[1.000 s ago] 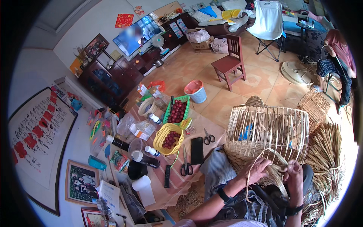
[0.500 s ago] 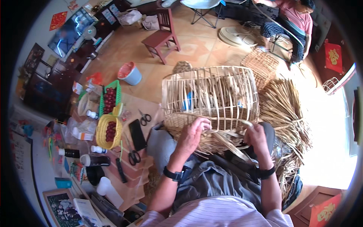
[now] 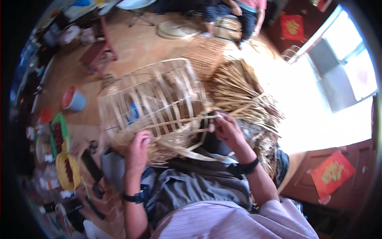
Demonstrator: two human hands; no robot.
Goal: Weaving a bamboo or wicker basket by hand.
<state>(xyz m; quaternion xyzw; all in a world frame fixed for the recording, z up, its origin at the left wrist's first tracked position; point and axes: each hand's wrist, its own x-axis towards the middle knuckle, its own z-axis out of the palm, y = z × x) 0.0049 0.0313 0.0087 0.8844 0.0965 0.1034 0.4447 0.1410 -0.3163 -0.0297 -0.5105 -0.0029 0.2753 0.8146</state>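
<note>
A large half-woven straw basket rests on its side across my lap, with open pale ribs above and a dense woven band along the near side. My left hand is closed, its fingertips curled at the near woven edge. My right hand pinches a long pale straw strand, drawn out taut to the right from the basket. Loose flat straw ends stick out between my hands. Motion blur softens the left fingertips.
A big bundle of dry straw lies right of the basket. To the left are a blue bucket, a yellow basket and a green basket with dark red fruit, and scissors. Another person sits at the far side.
My view has turned to the right, so the scene sits further left. My right hand has moved away from the basket, pulling the strand out straight; my left hand stays at the woven edge.
</note>
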